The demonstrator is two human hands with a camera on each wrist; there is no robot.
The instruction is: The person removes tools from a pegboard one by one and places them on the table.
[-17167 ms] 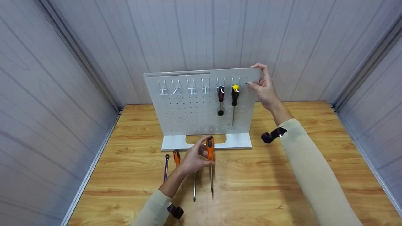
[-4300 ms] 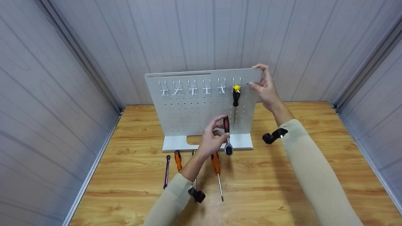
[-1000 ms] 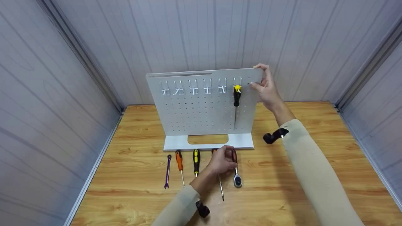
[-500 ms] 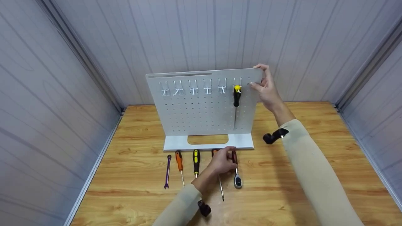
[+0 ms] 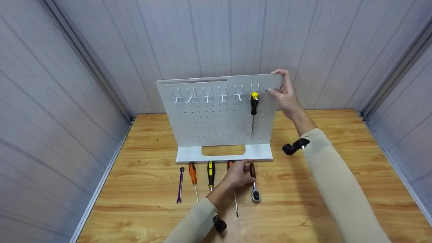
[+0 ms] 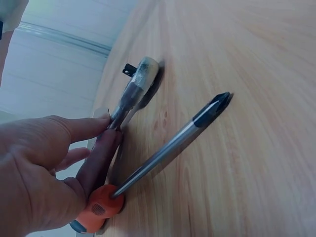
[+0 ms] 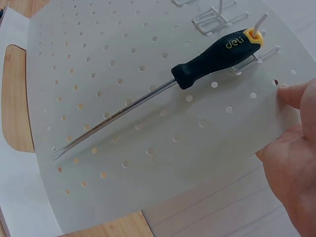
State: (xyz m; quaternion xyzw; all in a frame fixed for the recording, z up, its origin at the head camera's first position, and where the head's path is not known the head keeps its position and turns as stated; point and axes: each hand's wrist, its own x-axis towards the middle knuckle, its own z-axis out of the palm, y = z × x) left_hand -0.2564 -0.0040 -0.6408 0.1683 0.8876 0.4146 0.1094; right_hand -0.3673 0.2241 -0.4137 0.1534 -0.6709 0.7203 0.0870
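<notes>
On the table, my left hand pinches the dark red handle of a ratchet wrench, whose metal head lies toward me. In the left wrist view, fingertips of that hand touch the ratchet wrench near its neck. Close beside it lies an orange Phillips screwdriver, its handle partly hidden by my hand in the head view. My right hand grips the upper right corner of a white pegboard, thumb in front. A black-and-yellow screwdriver hangs from the pegboard's rightmost hook, shaft down.
Left of my left hand lie a purple wrench, another orange screwdriver and a yellow-and-black screwdriver. Several white hooks line the pegboard's upper part. Its white base stands on the wooden table, behind the tools.
The ratchet wrench came off its pegboard hook and down to the table's right end of the row. The orange Phillips screwdriver was laid down earlier. Over the last second, almost nothing moved.
</notes>
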